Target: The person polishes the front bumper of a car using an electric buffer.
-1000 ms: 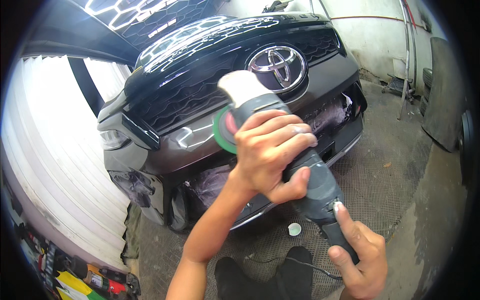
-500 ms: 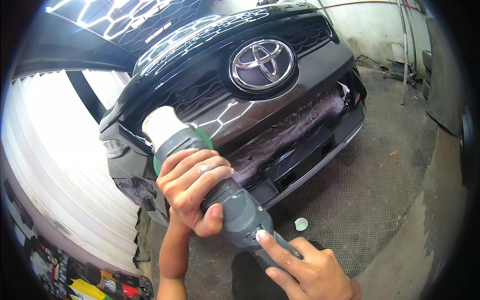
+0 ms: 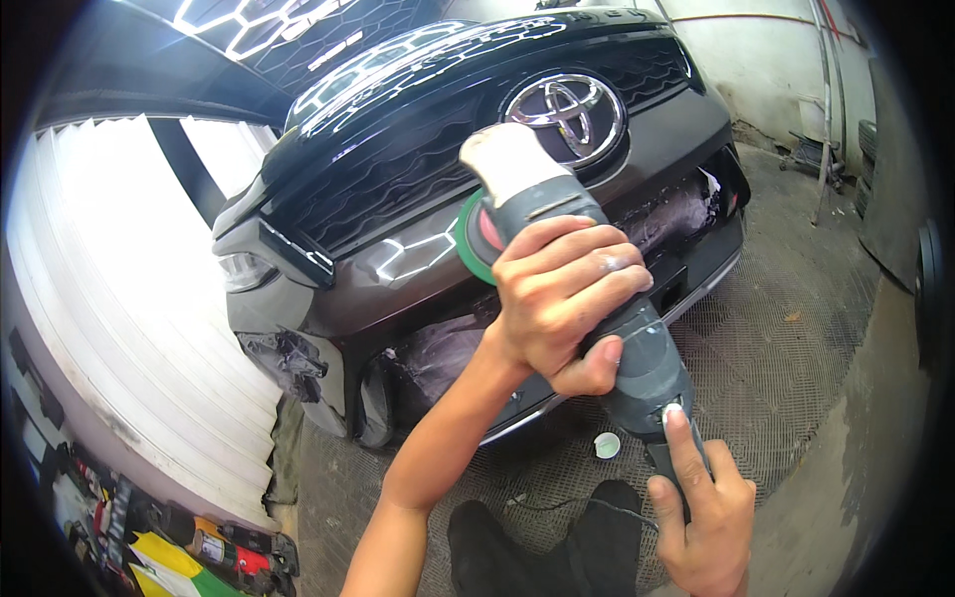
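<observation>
A dark grey rotary polisher (image 3: pixel 647 368) is held at a slant in front of the glossy dark front of a car (image 3: pixel 348 298). My left hand (image 3: pixel 567 289) wraps round its neck, just below the pale covered head (image 3: pixel 512 164). My right hand (image 3: pixel 706 507) grips the rear handle, its index finger on the switch, with a white smear on the fingertip. The green polishing pad (image 3: pixel 475 239) shows beside my left hand, next to the painted panel between grille and lower opening; whether it touches is hard to tell. White film covers the lower intake (image 3: pixel 438 353).
A small white cup (image 3: pixel 606 445) stands on the patterned floor mat (image 3: pixel 776 368). A cord (image 3: pixel 567 504) runs by my legs. Tools (image 3: pixel 234 547) lie at the lower left, beside a white corrugated panel (image 3: pixel 129 269). Poles (image 3: pixel 825 119) lean against the right wall.
Both hands have carried the polisher to the right and its head upward across the car's front, over the emblem's lower left edge. My view has shifted slightly.
</observation>
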Motion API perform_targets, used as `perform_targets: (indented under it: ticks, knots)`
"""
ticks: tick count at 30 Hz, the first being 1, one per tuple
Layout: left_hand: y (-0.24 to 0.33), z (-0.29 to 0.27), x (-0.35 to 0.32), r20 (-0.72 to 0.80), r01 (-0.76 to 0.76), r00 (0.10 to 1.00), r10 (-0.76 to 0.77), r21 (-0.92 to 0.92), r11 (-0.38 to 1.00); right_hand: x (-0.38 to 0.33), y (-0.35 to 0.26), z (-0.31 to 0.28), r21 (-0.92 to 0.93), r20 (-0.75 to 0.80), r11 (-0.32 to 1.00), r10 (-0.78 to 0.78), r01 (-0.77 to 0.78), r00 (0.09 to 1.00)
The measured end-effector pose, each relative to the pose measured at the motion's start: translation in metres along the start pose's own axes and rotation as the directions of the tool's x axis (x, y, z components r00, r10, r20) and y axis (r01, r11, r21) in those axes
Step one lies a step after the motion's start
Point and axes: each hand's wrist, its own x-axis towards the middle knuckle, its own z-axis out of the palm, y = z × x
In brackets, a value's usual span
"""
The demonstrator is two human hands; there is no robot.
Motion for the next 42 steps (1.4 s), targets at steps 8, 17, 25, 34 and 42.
perform_targets:
  ticks: [8,17,25,34,42]
  knots:
    - [0.008,-0.021,-0.011,0.039,0.011,0.999,-0.012,0.04,0.999,-0.01,-0.004,0.014,-0.026,0.025,0.999,-0.036,0.036,0.999]
    - [0.026,-0.097,-0.023,0.239,0.091,0.962,-0.132,0.173,0.981,-0.012,-0.015,0.055,0.347,0.111,0.931,-0.159,0.111,0.981]
    - [0.045,-0.137,-0.041,0.159,0.243,0.939,-0.306,0.322,0.915,-0.002,0.003,0.055,0.827,0.184,0.553,-0.441,0.104,0.879]
    - [0.047,-0.132,-0.054,0.106,0.201,0.957,-0.269,0.425,0.883,-0.008,0.002,0.053,0.809,0.081,0.573,-0.333,0.133,0.94]
    - [0.024,-0.093,-0.03,0.202,0.143,0.959,-0.2,0.266,0.953,-0.016,0.01,0.047,0.783,-0.039,0.6,-0.219,0.166,0.975]
